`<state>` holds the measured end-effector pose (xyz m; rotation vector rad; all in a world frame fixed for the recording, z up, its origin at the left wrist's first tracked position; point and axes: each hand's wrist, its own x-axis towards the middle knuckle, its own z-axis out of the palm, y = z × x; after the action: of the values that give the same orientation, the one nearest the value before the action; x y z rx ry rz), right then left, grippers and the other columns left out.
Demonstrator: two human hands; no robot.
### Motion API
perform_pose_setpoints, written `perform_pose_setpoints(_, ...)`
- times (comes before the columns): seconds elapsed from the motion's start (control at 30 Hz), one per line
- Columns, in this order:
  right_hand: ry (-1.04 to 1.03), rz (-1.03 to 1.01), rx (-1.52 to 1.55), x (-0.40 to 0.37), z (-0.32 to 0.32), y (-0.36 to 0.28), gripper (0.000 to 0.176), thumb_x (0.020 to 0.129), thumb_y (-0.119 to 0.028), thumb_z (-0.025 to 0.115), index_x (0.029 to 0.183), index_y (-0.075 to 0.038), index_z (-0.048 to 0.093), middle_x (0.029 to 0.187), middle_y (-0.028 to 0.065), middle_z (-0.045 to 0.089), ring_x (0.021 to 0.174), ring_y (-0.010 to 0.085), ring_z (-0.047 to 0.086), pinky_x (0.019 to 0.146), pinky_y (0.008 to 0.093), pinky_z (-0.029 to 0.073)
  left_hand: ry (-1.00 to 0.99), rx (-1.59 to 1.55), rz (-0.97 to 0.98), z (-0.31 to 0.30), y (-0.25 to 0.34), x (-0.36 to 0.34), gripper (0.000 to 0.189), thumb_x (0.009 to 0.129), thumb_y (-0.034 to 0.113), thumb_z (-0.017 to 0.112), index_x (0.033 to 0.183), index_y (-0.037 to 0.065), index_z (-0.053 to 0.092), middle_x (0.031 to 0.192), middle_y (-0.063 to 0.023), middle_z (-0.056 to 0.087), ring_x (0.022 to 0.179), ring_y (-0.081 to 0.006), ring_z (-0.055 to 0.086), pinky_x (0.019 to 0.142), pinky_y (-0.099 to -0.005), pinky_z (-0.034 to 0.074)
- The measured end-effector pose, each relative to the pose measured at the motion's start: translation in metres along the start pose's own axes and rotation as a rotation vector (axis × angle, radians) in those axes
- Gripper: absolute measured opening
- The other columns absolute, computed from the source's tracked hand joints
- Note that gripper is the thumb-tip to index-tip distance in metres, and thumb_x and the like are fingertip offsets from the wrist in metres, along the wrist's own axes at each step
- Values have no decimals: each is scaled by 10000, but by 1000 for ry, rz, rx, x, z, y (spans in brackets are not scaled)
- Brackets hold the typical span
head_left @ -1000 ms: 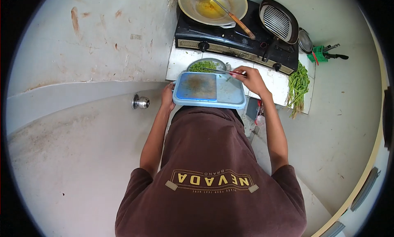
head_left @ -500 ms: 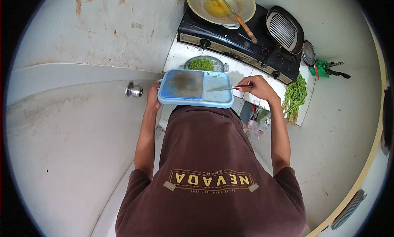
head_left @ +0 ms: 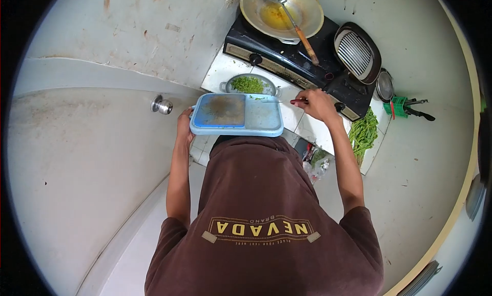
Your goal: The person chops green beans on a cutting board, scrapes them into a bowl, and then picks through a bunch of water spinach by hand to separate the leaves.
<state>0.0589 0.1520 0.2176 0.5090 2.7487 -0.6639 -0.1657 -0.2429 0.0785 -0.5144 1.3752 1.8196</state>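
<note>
My left hand (head_left: 185,125) grips the left end of a light-blue cutting board (head_left: 264,123) with a darker, stained blue panel on its left half. My right hand (head_left: 319,105) is closed around the dark red handle of a knife (head_left: 299,101). Its thin blade points left over the board's right half, near the far rim, where a few green bits lie. Just beyond the board sits a grey oval dish (head_left: 266,81) with chopped greens (head_left: 248,84) in it. The board partly hides the dish's near side.
A black gas stove (head_left: 287,53) carries a wok (head_left: 306,9) with a wooden-handled ladle (head_left: 307,46) and a grill pan (head_left: 353,51). Leafy greens (head_left: 364,134) lie at the counter's right end, near a green knife rack (head_left: 398,107). A door knob (head_left: 162,105) is at left.
The board has shifted slightly left in view with my left hand. My right hand has brought the knife up toward the board's far edge. The camera view has tilted a little.
</note>
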Motion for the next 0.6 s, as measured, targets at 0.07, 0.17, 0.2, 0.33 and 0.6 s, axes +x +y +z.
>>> perform_pose_setpoints(0.07,-14,2,-69,5,3,0,181,850,-257,744,946,-106,771,871,169,731,859,349,707,753,464,554,18,34,50,7,2,-7,304,1057,170,430,1196,-67,561,1001,-169,674,806,-222,703,716,-342,615)
perform_pose_setpoints(0.17,-8,-40,-121,12,4,-1,171,837,-239,741,919,-90,766,854,159,730,859,350,706,747,469,555,31,26,60,5,1,-3,294,1053,159,433,1198,-62,560,991,-157,671,806,-213,702,704,-337,614)
perform_pose_setpoints(0.2,-8,-57,-137,15,4,-2,167,836,-230,738,916,-85,764,855,154,730,858,349,706,745,470,555,39,15,65,6,1,-3,294,1052,160,435,1201,-61,559,987,-155,670,805,-212,702,701,-338,614)
perform_pose_setpoints(0.33,69,-138,-132,29,19,0,143,825,-200,732,894,-76,755,845,134,723,850,337,708,738,468,557,30,49,51,4,-1,-3,300,1050,162,438,1216,-64,545,997,-159,671,809,-214,703,702,-341,616)
perform_pose_setpoints(0.6,108,-171,-136,31,4,-8,122,821,-187,732,875,-80,750,846,127,715,858,322,709,746,455,557,54,16,4,3,-11,-1,305,1046,168,443,1212,-69,540,1000,-173,670,806,-228,705,704,-355,619)
